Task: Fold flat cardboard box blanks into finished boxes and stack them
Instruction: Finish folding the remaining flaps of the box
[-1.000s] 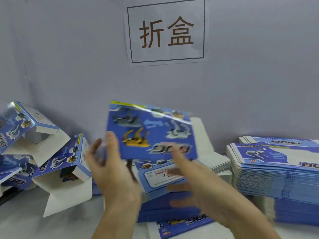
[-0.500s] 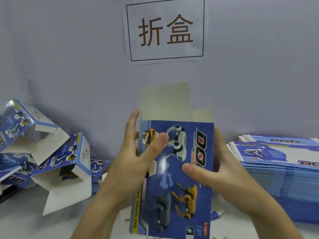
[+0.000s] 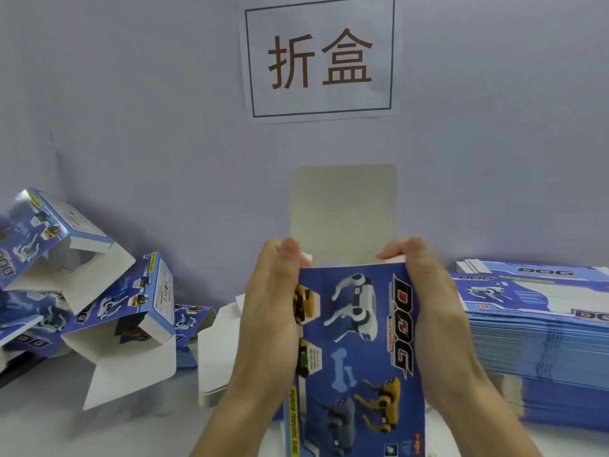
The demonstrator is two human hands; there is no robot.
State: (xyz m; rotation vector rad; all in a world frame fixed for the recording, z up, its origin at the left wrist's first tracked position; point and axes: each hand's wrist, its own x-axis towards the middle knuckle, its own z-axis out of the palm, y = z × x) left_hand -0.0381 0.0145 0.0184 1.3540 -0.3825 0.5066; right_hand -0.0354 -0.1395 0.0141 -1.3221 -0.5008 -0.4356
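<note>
head view shows the left hand (image 3: 273, 311) and right hand (image 3: 431, 308) gripping the upright box blank (image 3: 359, 354) by its side edges at centre, a light, thin, glossy card that likely bends easily, best held along its creases.

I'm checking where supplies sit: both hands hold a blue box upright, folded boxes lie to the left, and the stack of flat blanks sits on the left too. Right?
Not quite. The head view shows the stack of flat blanks on the right. The rest holds: left hand and right hand grip the blue box; folded boxes lie left.
</note>
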